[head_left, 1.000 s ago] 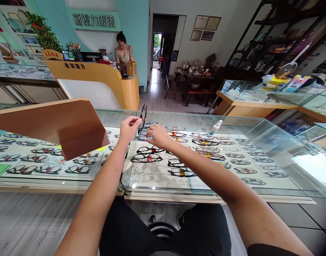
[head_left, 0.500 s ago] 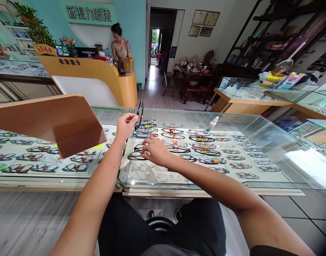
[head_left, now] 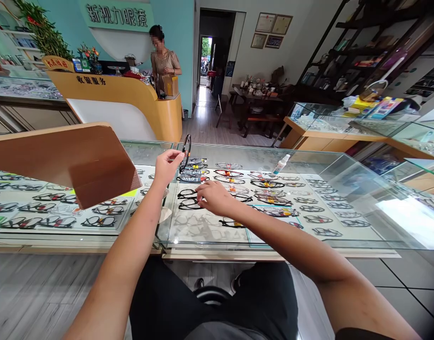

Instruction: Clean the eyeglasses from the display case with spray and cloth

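My left hand [head_left: 168, 166] pinches a pair of dark-framed eyeglasses [head_left: 186, 153], held up on edge above the back part of the glass display counter [head_left: 309, 153]. Lower down, my right hand [head_left: 214, 197] has its fingers closed at the right end of black eyeglasses [head_left: 189, 204] on the counter top. Its fingertips partly cover that end. Just behind lies another black pair [head_left: 186, 193]. Further back are stacked eyeglasses and a dark card with white lettering [head_left: 195, 179].
Rows of eyeglasses [head_left: 272, 194] fill the counter to the right. A small spray bottle [head_left: 281, 164] stands near its back edge. At left, a brown board [head_left: 96, 165] juts over more frames [head_left: 98, 221]. A person [head_left: 165, 66] stands behind the wooden cashier desk [head_left: 167, 115].
My right hand has shifted slightly right, and the front black eyeglasses have slid right with it. My left hand stays put with its pair. The person behind the desk has straightened up.
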Available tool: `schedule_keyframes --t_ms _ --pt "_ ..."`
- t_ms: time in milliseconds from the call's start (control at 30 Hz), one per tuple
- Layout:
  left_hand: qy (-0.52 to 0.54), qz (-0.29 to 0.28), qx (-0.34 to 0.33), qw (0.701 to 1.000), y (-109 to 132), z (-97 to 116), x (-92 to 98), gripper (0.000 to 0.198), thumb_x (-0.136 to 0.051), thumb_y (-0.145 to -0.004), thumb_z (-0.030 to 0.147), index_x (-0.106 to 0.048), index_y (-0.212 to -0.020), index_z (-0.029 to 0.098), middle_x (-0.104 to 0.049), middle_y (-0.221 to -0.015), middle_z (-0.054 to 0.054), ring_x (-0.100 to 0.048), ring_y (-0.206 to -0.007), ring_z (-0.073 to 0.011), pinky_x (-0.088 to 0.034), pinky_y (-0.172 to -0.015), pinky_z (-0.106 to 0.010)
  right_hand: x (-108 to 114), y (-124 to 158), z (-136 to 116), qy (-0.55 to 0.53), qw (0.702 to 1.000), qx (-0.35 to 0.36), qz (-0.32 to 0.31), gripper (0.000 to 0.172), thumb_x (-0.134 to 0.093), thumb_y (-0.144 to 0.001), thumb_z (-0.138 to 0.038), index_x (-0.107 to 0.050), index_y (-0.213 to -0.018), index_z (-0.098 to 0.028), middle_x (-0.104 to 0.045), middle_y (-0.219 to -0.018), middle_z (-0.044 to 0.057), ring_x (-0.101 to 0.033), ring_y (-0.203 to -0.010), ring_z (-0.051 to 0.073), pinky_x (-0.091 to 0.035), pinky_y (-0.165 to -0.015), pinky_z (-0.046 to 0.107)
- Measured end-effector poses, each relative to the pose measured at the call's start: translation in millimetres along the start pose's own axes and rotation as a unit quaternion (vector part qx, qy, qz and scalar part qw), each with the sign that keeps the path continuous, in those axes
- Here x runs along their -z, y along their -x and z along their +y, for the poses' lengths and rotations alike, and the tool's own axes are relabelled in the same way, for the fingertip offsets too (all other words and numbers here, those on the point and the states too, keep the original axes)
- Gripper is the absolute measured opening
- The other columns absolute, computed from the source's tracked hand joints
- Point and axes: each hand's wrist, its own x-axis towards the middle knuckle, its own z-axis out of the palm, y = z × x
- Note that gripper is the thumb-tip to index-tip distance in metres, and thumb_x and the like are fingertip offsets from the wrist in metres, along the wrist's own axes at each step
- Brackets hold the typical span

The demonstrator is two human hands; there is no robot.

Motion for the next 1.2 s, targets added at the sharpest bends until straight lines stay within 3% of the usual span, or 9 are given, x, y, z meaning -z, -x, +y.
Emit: schedule_keyframes --t_ms 433,500,600,733,833,967,1200 --pt "-0.013 -0.002 0.016 1.0 -0.1 2.1 0.2 0.038 -0.078 -0.085 0.057 -0.082 -0.09 0.02 -0.085 -0.096 -0.008 -0.073 -0.089 -0.0235 -0.058 -0.086 -0.036 -2.5 -24.0 -1.7 -0.017 0.998 -0.014 0.051 0.017 -0.072 -0.108 -0.032 -0.085 -0.113 -0.022 -0.081 -0.139 0.01 -0.067 -0.131 0.033 -0.048 -0.109 0.046" --pt "-0.013 0.001 0.016 1.0 -0.7 0.8 0.2 0.037 -0.078 -0.085 0.056 -0.082 -0.09 0.02 -0.085 -0.096 -0.008 -0.073 -0.089 -0.0237 -0.058 -0.087 -0.036 1.2 -18.2 12.4 -0.023 0.997 -0.011 0.069 0.018 -0.074 -0.108 -0.035 -0.085 -0.116 -0.023 -0.08 -0.142 0.009 -0.068 -0.132 0.033 -0.048 -0.112 0.047" --pt "-0.013 0.002 0.015 1.0 -0.9 -0.5 -0.3 0.036 -0.078 -0.085 0.055 -0.083 -0.091 0.02 -0.085 -0.096 -0.008 -0.073 -0.089 -0.0234 -0.058 -0.087 -0.036 10.6 -1.8 53.9 -0.022 0.995 -0.018 0.091 0.013 -0.076 -0.106 -0.03 -0.086 -0.107 -0.023 -0.081 -0.143 0.009 -0.069 -0.132 0.035 -0.048 -0.115 0.051" --pt "-0.017 0.001 0.008 1.0 -0.1 0.0 -1.8 0.036 -0.078 -0.084 0.055 -0.082 -0.09 0.019 -0.085 -0.094 -0.007 -0.073 -0.087 -0.023 -0.059 -0.085 -0.035 20.8 25.8 119.9 -0.012 0.997 -0.041 0.058 0.006 -0.083 -0.099 -0.028 -0.088 -0.097 -0.024 -0.081 -0.146 0.009 -0.069 -0.136 0.039 -0.051 -0.113 0.054" --pt "-0.018 -0.001 0.007 1.0 0.6 0.7 -2.8 0.035 -0.078 -0.084 0.053 -0.082 -0.09 0.019 -0.084 -0.093 -0.007 -0.073 -0.086 -0.023 -0.058 -0.084 -0.035 19.2 41.2 149.9 -0.011 0.997 -0.039 0.058 0.01 -0.082 -0.1 -0.032 -0.089 -0.098 -0.026 -0.083 -0.142 0.008 -0.071 -0.132 0.038 -0.054 -0.11 0.054" --pt "-0.019 0.001 0.011 1.0 1.1 -0.3 -2.4 0.033 -0.078 -0.084 0.053 -0.082 -0.089 0.02 -0.083 -0.091 -0.007 -0.073 -0.087 -0.0233 -0.058 -0.084 -0.035 9.9 44.2 160.9 -0.003 0.995 -0.044 0.087 0.012 -0.08 -0.102 -0.033 -0.09 -0.1 -0.026 -0.082 -0.145 0.009 -0.07 -0.134 0.038 -0.054 -0.111 0.055" --pt "-0.025 0.002 0.019 1.0 0.4 -3.1 0.3 0.033 -0.079 -0.083 0.052 -0.083 -0.089 0.02 -0.083 -0.091 -0.007 -0.07 -0.084 -0.0222 -0.056 -0.081 -0.034 5.8 31.7 161.6 -0.011 0.996 -0.043 0.079 0.014 -0.08 -0.102 -0.035 -0.09 -0.102 -0.025 -0.083 -0.143 0.007 -0.07 -0.134 0.037 -0.053 -0.114 0.055"
